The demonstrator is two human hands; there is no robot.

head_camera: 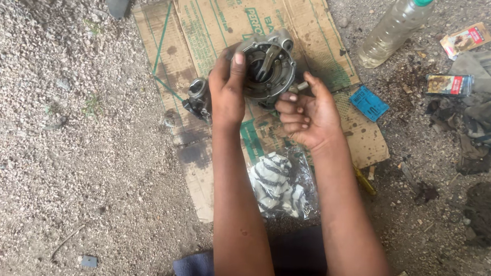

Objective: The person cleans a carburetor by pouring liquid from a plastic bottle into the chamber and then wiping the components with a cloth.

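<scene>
**Round metal engine part held over oil-stained cardboard**

A round grey metal housing point(269, 67) with an open circular face is gripped by the left hand point(227, 87), whose fingers are closed over its left rim, the thumb laid against the face. At the lower right edge of the housing the right hand point(306, 114) is held with fingers curled; a small pale piece is pinched at the fingertips, though whether it is part of the housing cannot be told. Just left of the gripping hand, a smaller dark metal part point(196, 97) is seen. Under the grip a flattened cardboard sheet point(206, 20) is spread on gravel. Below the wrists a striped cloth point(276, 183) in clear plastic is laid. Well to the upper right, a plastic bottle point(391, 31) is lying.
</scene>
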